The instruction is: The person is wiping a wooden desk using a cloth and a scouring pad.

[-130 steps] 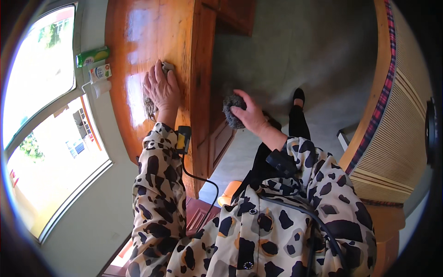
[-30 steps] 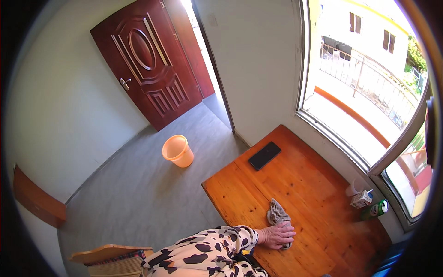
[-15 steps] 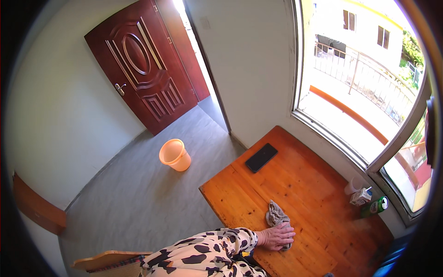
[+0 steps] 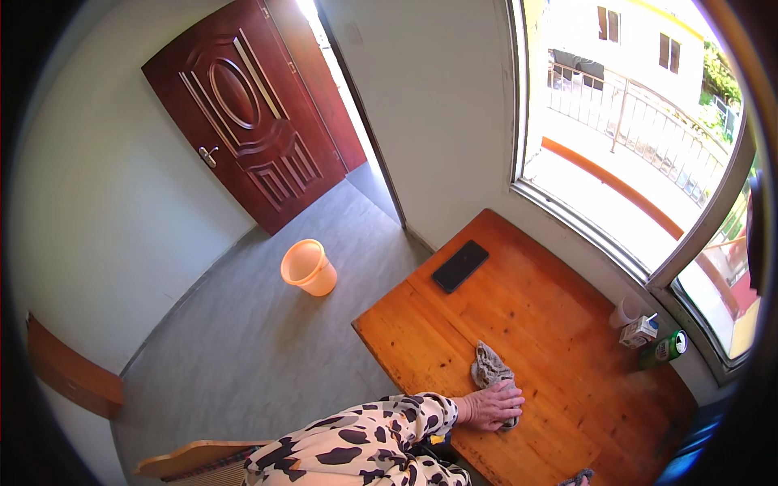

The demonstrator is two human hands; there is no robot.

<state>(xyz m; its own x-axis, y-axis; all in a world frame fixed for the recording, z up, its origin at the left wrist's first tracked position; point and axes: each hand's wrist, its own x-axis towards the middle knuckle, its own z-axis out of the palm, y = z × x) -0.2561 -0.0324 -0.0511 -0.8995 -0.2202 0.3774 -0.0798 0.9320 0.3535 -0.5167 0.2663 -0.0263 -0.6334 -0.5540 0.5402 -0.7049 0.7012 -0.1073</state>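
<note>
My left hand rests palm down on a crumpled grey-brown cloth, its fingers curved over the near end and pressing it to the wooden table. The cloth's far end sticks out past the knuckles. A spotted sleeve covers this arm. At the lower edge of the picture, a bit of grey fabric shows on the table; most of it is cut off. My right hand is out of the picture.
A black phone lies near the table's far corner. Along the window side stand a whitish cup, a small drink carton and a green can. An orange bucket stands on the floor before a red-brown door. A chair is at lower left.
The view has shifted slightly. My left hand stays on the cloth with little movement. More of the grey fabric at the lower edge has come into view.
</note>
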